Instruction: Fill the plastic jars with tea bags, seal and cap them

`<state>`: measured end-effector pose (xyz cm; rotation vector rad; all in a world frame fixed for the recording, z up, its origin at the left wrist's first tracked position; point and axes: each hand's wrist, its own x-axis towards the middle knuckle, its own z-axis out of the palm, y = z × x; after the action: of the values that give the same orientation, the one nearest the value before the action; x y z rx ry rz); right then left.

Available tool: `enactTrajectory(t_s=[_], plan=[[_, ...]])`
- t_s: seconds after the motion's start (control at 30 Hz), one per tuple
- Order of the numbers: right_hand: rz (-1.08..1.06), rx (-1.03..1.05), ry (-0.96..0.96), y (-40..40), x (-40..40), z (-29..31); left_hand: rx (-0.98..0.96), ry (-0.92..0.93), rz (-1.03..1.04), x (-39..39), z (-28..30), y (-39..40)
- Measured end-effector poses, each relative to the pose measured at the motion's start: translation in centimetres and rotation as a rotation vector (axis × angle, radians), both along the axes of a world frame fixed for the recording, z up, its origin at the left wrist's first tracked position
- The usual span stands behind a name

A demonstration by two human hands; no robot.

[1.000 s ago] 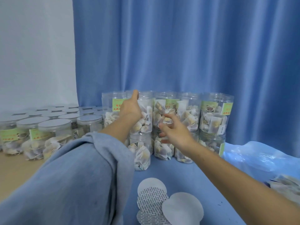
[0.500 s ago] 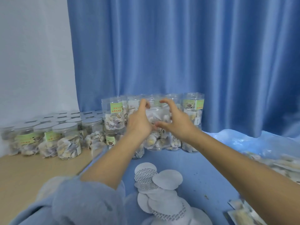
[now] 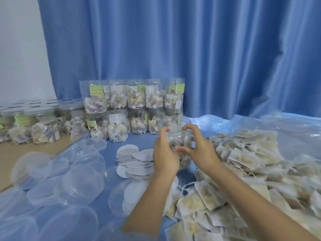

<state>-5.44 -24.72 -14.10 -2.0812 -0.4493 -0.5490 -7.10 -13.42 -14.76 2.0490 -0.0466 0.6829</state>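
Observation:
A clear plastic jar [image 3: 175,126] partly filled with tea bags is held upright over the blue table, its mouth uncovered. My left hand [image 3: 165,153] wraps its left side. My right hand [image 3: 199,150] grips its right side, fingers curled on the rim. A heap of loose tea bags [image 3: 243,180] lies to the right. White round seal discs [image 3: 137,162] are piled just left of the jar. Clear caps [image 3: 69,180] lie scattered at the lower left.
Filled jars [image 3: 132,108] stand stacked in two rows at the back against a blue curtain. More capped jars [image 3: 34,126] stand on the wooden surface at the far left. A crumpled clear plastic bag [image 3: 286,129] lies at the right behind the tea bags.
Both hands have drawn back from the stacked jars with one jar between them, bringing it toward me and lower. The view has tilted down, showing the caps and tea bag heap.

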Motion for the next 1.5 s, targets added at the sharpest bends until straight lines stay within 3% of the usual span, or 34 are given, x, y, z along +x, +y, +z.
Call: enactTrajectory(t_s=[0.33, 0.4, 0.47, 0.53, 0.6, 0.67, 0.77, 0.83, 0.97, 1.07, 1.17, 1.23, 1.33, 1.37, 1.47, 1.5], plan=[[-0.086, 0.183, 0.095, -0.1, 2.2, -4.0, -0.132, 0.099, -0.013, 0.1, -1.4, 0.8], [-0.191, 0.077, -0.081, 0.0, 1.9, -3.9, -0.224, 0.136, 0.038, 0.2, -1.0, 1.7], [-0.129, -0.053, -0.197, 0.6, 1.2, -3.4, -0.255, 0.148, 0.109, 0.2, -0.9, 3.0], [0.081, -0.171, -0.104, 1.8, -0.1, -2.7, -0.203, 0.132, 0.174, 0.1, -1.2, 4.3], [0.263, -0.335, 0.124, 3.1, -1.3, -2.1, -0.167, 0.138, 0.225, -0.1, -1.4, 5.4], [0.263, -0.588, 0.279, 4.0, -1.9, -2.1, -0.121, 0.219, 0.244, -0.4, -1.4, 6.0], [0.169, -0.832, 0.29, 4.7, -2.4, -2.3, 0.002, 0.397, 0.221, -0.5, -1.2, 6.7], [0.159, -0.806, 0.311, 4.7, -2.4, -2.3, 0.09, 0.479, 0.196, -0.5, -0.9, 7.3], [0.174, -0.392, 0.27, 4.1, -2.0, -1.0, 0.12, 0.547, 0.199, -0.3, -0.4, 8.5], [0.002, -0.058, -0.035, 3.3, -0.9, 1.2, 0.051, 0.502, 0.235, -0.4, -0.3, 8.8], [-0.266, 0.136, -0.423, 3.2, 0.1, 3.6, 0.01, 0.455, 0.285, -0.3, -0.2, 8.9], [-0.358, 0.098, -0.446, 3.3, 1.3, 4.8, 0.014, 0.435, 0.321, -0.4, -0.2, 9.2], [-0.431, -0.453, -0.171, 4.0, 2.7, 4.5, 0.014, 0.436, 0.381, -0.3, -0.4, 10.0], [-0.443, -0.557, -0.187, 4.6, 2.5, 4.1, 0.011, 0.451, 0.4, -0.3, -0.5, 10.4], [-0.155, -0.406, -0.458, 6.9, 1.1, 2.1, 0.059, 0.532, 0.467, -0.7, -0.9, 11.1], [0.018, -0.395, -0.41, 7.8, 0.6, 1.3, 0.087, 0.569, 0.491, -0.8, -1.0, 11.2]])
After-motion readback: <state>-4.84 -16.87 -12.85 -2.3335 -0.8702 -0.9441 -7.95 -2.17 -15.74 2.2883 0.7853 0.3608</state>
